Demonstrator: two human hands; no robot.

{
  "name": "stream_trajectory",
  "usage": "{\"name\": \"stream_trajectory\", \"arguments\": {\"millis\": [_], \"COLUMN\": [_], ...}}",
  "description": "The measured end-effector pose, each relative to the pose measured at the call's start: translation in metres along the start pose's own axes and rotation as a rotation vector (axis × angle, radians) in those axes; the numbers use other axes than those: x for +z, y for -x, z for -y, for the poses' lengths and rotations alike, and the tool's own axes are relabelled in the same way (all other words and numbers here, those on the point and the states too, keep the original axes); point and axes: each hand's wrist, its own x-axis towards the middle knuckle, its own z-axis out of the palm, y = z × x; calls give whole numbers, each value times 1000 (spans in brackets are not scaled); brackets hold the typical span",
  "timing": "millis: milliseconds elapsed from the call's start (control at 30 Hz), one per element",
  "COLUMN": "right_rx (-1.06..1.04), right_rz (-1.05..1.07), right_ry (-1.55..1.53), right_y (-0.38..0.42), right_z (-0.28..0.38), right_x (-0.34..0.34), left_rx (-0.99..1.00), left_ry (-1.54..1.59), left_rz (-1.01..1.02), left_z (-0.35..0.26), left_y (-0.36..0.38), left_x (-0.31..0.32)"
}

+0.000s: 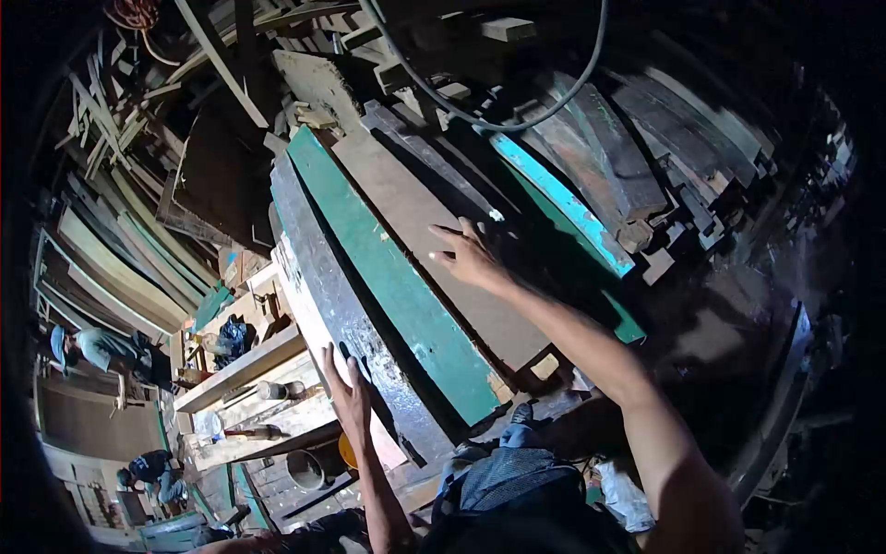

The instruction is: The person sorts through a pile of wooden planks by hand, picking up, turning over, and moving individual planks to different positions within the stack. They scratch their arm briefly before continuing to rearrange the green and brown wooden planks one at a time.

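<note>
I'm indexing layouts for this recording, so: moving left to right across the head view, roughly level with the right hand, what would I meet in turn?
Curved planks → grey board → green board → right hand → turquoise board.

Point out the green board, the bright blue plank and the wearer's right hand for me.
Green board (pixel 392 275): head view, middle of its broad face.
Bright blue plank (pixel 565 204): head view, midway along its blue surface.
Right hand (pixel 472 261): head view, back of the hand.
</note>
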Motion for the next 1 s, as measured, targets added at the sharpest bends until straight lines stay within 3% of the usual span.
{"name": "stream_trajectory", "arguments": {"millis": [33, 100, 167, 233, 333, 433, 600, 633, 767, 867, 1000], "right_rx": [-7, -66, -82, -85, -182, -309, -457, -432, -341, -156, 94], "right_rz": [-119, -239, -179, -88, -207, -248, 36, 164, 184, 156, 200], "right_ry": [199, -77, -83, -80, -67, -101, -110, -153, -147, -259, -298], "right_y": [5, -3, 4, 17, 35, 61, 143, 158, 192, 212, 224], "right_z": [3, -15, -21, -18, -13, 47, 141, 152, 165, 160, 141], "right_x": [4, 21, 8, -14, -17, -35, 7, 17, 57, 69, 79], "left_rx": [-53, -122, -143, -162, -180, -111, -54, -53, 36, -190, -326], "left_ry": [77, 317, 429, 351, 333, 292, 413, 367, 520, 679, 690], "left_rz": [60, 78, 119, 125, 102, 89, 99, 103, 20, 4, 43], "left_z": [7, 15, 11, 5, 4, 15, 33, 39, 63, 59, 51], "left_y": [-1, 0, 0, -4, -6, -9, -11, -12, -20, -33, -59], "left_x": [3, 5, 3, -2, 2, 3, 4, 3, 3, -1, 3]}}
